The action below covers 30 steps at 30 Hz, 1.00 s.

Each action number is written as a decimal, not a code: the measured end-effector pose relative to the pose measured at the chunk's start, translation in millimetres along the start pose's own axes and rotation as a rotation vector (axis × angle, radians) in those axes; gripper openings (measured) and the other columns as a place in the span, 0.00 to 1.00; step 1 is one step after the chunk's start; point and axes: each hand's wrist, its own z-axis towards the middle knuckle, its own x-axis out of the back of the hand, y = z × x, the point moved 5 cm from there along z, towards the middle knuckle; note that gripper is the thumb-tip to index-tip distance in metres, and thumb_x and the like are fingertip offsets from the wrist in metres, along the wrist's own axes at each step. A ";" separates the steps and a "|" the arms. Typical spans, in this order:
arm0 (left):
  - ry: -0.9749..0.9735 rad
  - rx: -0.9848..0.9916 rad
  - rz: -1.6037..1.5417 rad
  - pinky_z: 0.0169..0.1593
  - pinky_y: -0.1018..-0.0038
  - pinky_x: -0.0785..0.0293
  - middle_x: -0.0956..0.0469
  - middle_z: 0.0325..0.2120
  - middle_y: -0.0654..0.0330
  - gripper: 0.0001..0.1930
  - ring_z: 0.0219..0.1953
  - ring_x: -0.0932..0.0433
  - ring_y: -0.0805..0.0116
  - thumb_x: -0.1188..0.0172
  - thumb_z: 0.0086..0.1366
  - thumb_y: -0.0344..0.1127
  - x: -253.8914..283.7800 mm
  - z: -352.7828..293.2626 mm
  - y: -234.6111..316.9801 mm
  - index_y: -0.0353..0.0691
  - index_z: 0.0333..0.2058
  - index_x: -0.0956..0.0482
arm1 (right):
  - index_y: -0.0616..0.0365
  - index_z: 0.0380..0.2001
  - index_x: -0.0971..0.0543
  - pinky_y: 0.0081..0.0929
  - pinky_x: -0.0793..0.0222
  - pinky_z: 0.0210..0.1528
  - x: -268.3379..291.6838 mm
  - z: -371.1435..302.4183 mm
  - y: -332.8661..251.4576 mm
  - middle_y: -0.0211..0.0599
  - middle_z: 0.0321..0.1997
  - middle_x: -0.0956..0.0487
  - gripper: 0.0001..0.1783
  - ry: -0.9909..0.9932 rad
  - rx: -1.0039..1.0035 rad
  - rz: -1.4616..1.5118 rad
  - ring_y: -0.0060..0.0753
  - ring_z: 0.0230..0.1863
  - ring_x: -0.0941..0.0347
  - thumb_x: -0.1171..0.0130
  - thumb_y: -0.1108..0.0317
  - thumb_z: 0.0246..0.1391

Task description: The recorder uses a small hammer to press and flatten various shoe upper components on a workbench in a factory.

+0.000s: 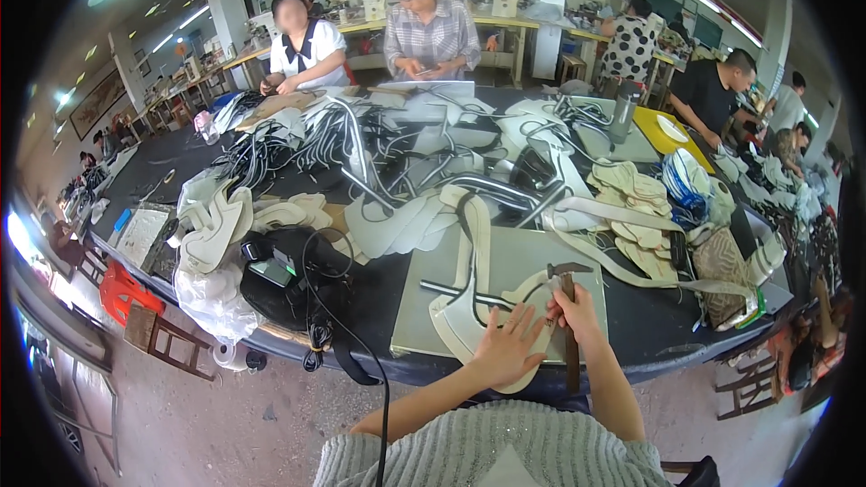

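Note:
My left hand (505,348) lies flat with its fingers spread on a curved white cut piece (463,317) with cream edges. A narrow black-and-white strip (465,294) crosses this piece and reaches past it to the left. Closed around the wooden handle of a hammer (571,356) is my right hand (579,312), just right of the left one. The hammer's metal head points away from me, over the piece's right part. Beneath the piece is a flat grey-green board (418,325) at the table's near edge. My palm and fingers cover some of the piece.
A black bag (287,293) with a cable sits left of the board. Stacked cream pieces (631,207) and a patterned pouch (721,272) lie to the right. Heaped strips (334,140) fill the table's far side, where two people work. A wooden stool (167,338) stands at the left.

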 end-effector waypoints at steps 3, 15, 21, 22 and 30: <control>-0.031 -0.011 -0.020 0.68 0.38 0.60 0.48 0.71 0.50 0.37 0.73 0.54 0.52 0.63 0.71 0.63 1.4 -1.4 0.4 0.43 0.70 0.47 | 0.63 0.35 0.28 0.19 0.38 0.15 -1.6 -0.8 3.0 0.38 0.26 0.22 0.11 0.049 -0.037 -0.031 0.25 0.19 0.25 0.43 0.65 0.63; -0.024 -0.381 -0.115 0.66 0.32 0.61 0.43 0.69 0.62 0.32 0.72 0.48 0.57 0.52 0.68 0.59 11.7 -29.1 -7.0 0.52 0.67 0.39 | 0.65 0.35 0.29 0.21 0.39 0.14 9.9 -38.1 -9.8 0.40 0.28 0.20 0.10 -0.086 -0.048 -0.032 0.29 0.23 0.20 0.47 0.66 0.64; -0.017 -0.286 -0.133 0.68 0.42 0.55 0.39 0.67 0.61 0.33 0.69 0.42 0.58 0.48 0.67 0.56 19.7 -9.3 8.9 0.45 0.65 0.36 | 0.64 0.36 0.29 0.20 0.39 0.14 33.7 -37.4 -24.7 0.39 0.30 0.19 0.09 -0.086 0.060 -0.027 0.27 0.26 0.19 0.47 0.67 0.64; -0.035 -0.296 -0.138 0.68 0.42 0.55 0.39 0.67 0.61 0.33 0.69 0.42 0.58 0.48 0.67 0.56 34.0 -4.3 14.7 0.45 0.65 0.36 | 0.64 0.35 0.29 0.20 0.38 0.15 39.5 -39.7 -26.1 0.38 0.29 0.19 0.09 -0.058 0.046 0.008 0.26 0.25 0.20 0.47 0.67 0.64; -0.029 -0.192 -0.166 0.70 0.49 0.53 0.41 0.68 0.56 0.38 0.70 0.45 0.55 0.42 0.63 0.54 14.2 14.3 16.7 0.42 0.66 0.40 | 0.64 0.33 0.31 0.36 0.34 0.21 90.1 -45.3 -20.5 0.42 0.19 0.24 0.13 0.062 0.127 -0.424 0.39 0.18 0.24 0.44 0.64 0.62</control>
